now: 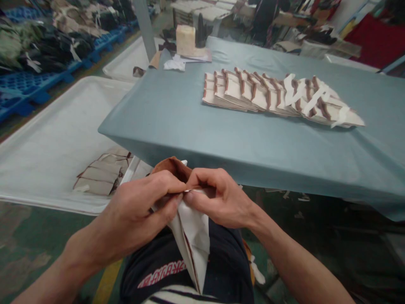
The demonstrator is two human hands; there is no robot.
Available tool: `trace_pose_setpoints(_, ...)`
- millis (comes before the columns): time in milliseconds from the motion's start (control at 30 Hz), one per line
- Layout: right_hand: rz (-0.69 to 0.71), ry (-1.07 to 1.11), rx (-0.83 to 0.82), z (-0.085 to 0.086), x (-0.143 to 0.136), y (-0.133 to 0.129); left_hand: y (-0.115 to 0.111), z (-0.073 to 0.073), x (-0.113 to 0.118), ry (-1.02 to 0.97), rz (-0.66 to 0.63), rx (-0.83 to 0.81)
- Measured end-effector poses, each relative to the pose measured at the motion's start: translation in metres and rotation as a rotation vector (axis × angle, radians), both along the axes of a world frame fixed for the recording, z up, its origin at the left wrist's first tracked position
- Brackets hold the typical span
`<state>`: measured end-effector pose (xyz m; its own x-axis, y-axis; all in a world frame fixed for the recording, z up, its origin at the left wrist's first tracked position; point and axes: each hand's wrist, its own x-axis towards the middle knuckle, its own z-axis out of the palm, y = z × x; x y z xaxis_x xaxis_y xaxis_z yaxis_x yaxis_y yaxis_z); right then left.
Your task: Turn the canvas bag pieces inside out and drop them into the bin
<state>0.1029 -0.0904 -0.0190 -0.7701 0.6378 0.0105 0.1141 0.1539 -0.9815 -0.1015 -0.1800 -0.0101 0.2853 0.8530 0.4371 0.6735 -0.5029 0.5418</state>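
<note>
My left hand [148, 207] pinches the upper edge of a white fabric piece [198, 234] with brown-edged layers, held in front of my body. Right beside it, my right hand [218, 196] pinches the same edge, thumb and forefinger meeting the left fingertips. The lower part of the piece tapers to a point over my dark apron [224, 261]. Behind the hands, brown material [171, 165] shows, partly covered by them. What exactly lies between the fingertips is too small to make out.
A table with a blue-grey cover [164, 118] stands ahead, bearing a row of overlapping cream pieces with brown edges [262, 93] and white strips. At left, a large white bin [47, 139] holds similar pieces [99, 173]. Blue pallets [41, 90] carry fabric heaps.
</note>
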Motion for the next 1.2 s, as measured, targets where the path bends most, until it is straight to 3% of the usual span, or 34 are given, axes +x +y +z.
trace_pose_setpoints(167,0.039,0.102,-0.433,-0.010,0.000,-0.007,-0.005,-0.027,-0.014,0.202,-0.130,0.251)
trace_pose_setpoints(233,0.059,0.138,-0.501,-0.012,0.000,-0.007,-0.007,-0.038,-0.022,0.277,-0.167,0.246)
trace_pose_setpoints(333,0.040,0.137,-0.517,-0.014,-0.004,-0.006,-0.008,-0.052,-0.030,0.221,-0.175,0.199)
trace_pose_setpoints(433,-0.020,0.039,-0.347,-0.013,-0.005,-0.007,-0.007,-0.057,-0.031,0.095,-0.164,0.168)
trace_pose_setpoints(533,-0.045,-0.040,-0.029,-0.007,-0.002,-0.008,-0.007,-0.049,-0.027,0.020,-0.138,0.148)
trace_pose_setpoints(600,-0.021,-0.048,0.075,0.001,0.002,-0.008,-0.009,-0.040,-0.025,0.010,-0.138,0.149)
trace_pose_setpoints(733,0.071,-0.031,-0.087,0.012,0.006,-0.008,-0.018,-0.036,-0.027,0.061,-0.091,0.148)
trace_pose_setpoints(800,0.047,-0.034,-0.139,0.010,0.003,-0.008,-0.019,-0.039,-0.028,0.090,-0.060,0.140)
trace_pose_setpoints(967,-0.022,-0.067,0.088,-0.003,-0.003,-0.010,-0.011,-0.039,-0.025,0.073,-0.119,0.211)
trace_pose_setpoints(1100,-0.008,-0.067,0.325,-0.006,0.001,-0.008,-0.010,-0.026,-0.025,0.005,-0.009,-0.012)
trace_pose_setpoints(1200,0.036,-0.034,0.441,-0.002,0.005,-0.006,-0.008,-0.015,-0.032,-0.045,-0.083,-0.200)
